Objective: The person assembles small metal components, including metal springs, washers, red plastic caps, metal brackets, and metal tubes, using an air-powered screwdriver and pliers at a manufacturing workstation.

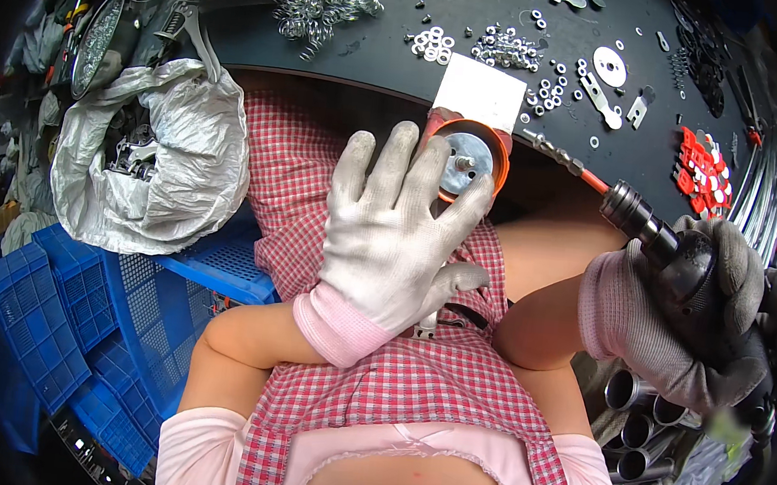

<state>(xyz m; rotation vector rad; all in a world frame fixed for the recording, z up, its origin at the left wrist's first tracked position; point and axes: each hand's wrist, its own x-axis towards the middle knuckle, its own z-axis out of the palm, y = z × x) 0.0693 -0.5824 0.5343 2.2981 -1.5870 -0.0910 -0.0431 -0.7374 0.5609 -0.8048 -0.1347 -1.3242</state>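
Note:
My left hand [394, 229], in a white knit glove with a pink cuff, lies with its fingers stretched out and spread. Its index finger reaches the near edge of a round part with an orange rim [505, 160] and a grey metal disc [464, 148] inside. A small stud stands in the disc's middle. What lies beneath the palm is hidden. At the right, my gloved right hand [655, 312] is wrapped around a black power screwdriver [685, 268]. Its long bit [588, 176] points to the upper left, apart from the round part, over the table's front edge.
A white card [480, 92] lies at the black table's [386, 58] edge. Springs [321, 6], nuts [507, 48], washers [433, 45] and red clips [701, 173] are spread across it. A white sack [199, 134] and blue crates [36, 313] stand left; metal tubes [635, 430] lie lower right.

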